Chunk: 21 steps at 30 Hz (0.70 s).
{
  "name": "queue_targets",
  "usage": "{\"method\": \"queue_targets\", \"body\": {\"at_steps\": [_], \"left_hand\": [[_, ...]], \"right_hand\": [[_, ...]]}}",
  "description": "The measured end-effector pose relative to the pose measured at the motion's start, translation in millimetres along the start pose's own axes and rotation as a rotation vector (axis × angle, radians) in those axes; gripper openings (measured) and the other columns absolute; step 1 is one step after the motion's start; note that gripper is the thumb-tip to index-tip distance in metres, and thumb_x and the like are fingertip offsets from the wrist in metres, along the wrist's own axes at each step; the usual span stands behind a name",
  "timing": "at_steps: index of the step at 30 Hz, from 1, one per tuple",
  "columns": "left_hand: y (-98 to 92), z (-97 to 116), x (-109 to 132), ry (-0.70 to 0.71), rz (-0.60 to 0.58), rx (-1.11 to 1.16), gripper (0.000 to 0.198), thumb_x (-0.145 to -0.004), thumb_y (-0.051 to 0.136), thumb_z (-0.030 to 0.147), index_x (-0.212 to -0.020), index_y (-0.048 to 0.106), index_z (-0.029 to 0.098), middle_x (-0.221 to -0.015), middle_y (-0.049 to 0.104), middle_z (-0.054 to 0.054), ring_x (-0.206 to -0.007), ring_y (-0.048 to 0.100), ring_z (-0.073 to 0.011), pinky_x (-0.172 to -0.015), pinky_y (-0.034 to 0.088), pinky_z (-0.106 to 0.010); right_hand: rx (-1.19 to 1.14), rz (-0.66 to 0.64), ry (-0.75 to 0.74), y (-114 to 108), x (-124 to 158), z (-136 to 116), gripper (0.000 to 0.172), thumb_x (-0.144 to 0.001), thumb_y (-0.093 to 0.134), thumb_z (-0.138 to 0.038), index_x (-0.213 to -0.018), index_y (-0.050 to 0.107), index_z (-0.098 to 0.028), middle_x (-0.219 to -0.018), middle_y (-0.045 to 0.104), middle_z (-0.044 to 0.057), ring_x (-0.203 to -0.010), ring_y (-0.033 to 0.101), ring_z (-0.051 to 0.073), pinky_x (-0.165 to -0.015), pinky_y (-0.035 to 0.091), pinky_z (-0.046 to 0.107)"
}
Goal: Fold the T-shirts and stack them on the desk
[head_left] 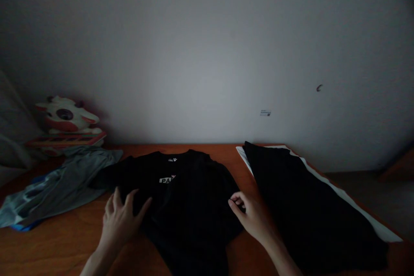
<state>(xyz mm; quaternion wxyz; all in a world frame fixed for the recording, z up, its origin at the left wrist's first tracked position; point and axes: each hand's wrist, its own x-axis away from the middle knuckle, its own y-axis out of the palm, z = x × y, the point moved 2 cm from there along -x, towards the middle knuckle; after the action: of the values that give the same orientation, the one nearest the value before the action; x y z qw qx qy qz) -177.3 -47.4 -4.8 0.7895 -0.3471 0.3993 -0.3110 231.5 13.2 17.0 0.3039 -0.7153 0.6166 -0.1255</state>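
Note:
A black T-shirt (190, 207) lies on the wooden table in front of me, its neckline toward the wall. White print on its chest is partly covered by a fold of the dark cloth. My left hand (122, 213) is at the shirt's left side, fingers spread and thumb apart, with nothing held. At the right edge of the shirt, my right hand (242, 211) has its thumb and fingers closed on the black fabric. How much cloth is between those fingertips is hard to see in the dim light.
On the right lies a flat black garment (310, 207) over a white one (352, 205). Grey clothing (74, 177) is heaped at the left, with something blue beneath. Behind it stands a cow-shaped toy keyboard (69, 127). A wall (194, 60) borders the wooden table's (64, 246) far edge.

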Motion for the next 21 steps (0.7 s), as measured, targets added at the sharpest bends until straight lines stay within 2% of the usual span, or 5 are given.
{"method": "queue_targets", "body": {"at_steps": [5, 9, 15, 19, 21], "left_hand": [[17.6, 48.2, 29.4, 0.418, -0.189, 0.046, 0.051, -0.091, 0.050, 0.056, -0.121, 0.066, 0.018, -0.144, 0.058, -0.018, -0.131, 0.055, -0.0363, -0.108, 0.045, -0.057], [21.6, 69.2, 21.3, 0.520, -0.271, 0.194, 0.054, -0.088, 0.059, 0.056, -0.128, 0.062, 0.020, -0.136, 0.065, -0.014, -0.125, 0.061, -0.0318, -0.104, 0.051, -0.052], [28.5, 61.8, 11.2, 0.304, -0.363, 0.521, 0.040, -0.095, 0.047, 0.054, -0.106, 0.071, 0.025, -0.132, 0.068, -0.009, -0.122, 0.064, -0.0265, -0.109, 0.049, -0.046], [25.5, 49.7, 7.1, 0.094, -0.376, 0.710, 0.047, -0.094, 0.042, 0.061, -0.096, 0.070, 0.024, -0.132, 0.068, -0.007, -0.125, 0.061, -0.0279, -0.114, 0.043, -0.047], [23.4, 47.4, 7.0, 0.057, -0.395, 0.756, 0.051, -0.096, 0.034, 0.061, -0.101, 0.070, 0.024, -0.132, 0.069, -0.006, -0.129, 0.059, -0.0277, -0.118, 0.037, -0.050]], "right_hand": [[-0.030, -0.021, 0.102, 41.2, -36.1, 5.9, 0.046, -0.089, 0.055, -0.058, -0.105, 0.068, -0.017, -0.089, 0.072, 0.007, -0.076, 0.067, 0.020, -0.074, 0.051, 0.029], [0.030, -0.081, 0.145, 60.6, -53.3, -14.4, 0.037, -0.089, 0.062, -0.048, -0.105, 0.070, -0.015, -0.090, 0.074, 0.009, -0.086, 0.070, 0.023, -0.079, 0.049, 0.030], [-0.114, -0.192, -0.119, 79.4, -18.2, -88.8, 0.022, -0.097, 0.052, -0.031, -0.093, 0.069, -0.017, -0.091, 0.074, 0.007, -0.086, 0.068, 0.018, -0.078, 0.047, 0.025], [-0.193, -0.641, -0.429, 77.4, 29.7, -134.1, 0.020, -0.091, 0.065, -0.044, -0.089, 0.073, -0.025, -0.088, 0.075, -0.001, -0.083, 0.070, 0.015, -0.078, 0.047, 0.021], [-0.212, -0.688, -0.430, 67.5, 30.6, -138.4, 0.029, -0.092, 0.062, -0.052, -0.087, 0.073, -0.026, -0.082, 0.074, -0.003, -0.076, 0.069, 0.013, -0.072, 0.047, 0.020]]}}
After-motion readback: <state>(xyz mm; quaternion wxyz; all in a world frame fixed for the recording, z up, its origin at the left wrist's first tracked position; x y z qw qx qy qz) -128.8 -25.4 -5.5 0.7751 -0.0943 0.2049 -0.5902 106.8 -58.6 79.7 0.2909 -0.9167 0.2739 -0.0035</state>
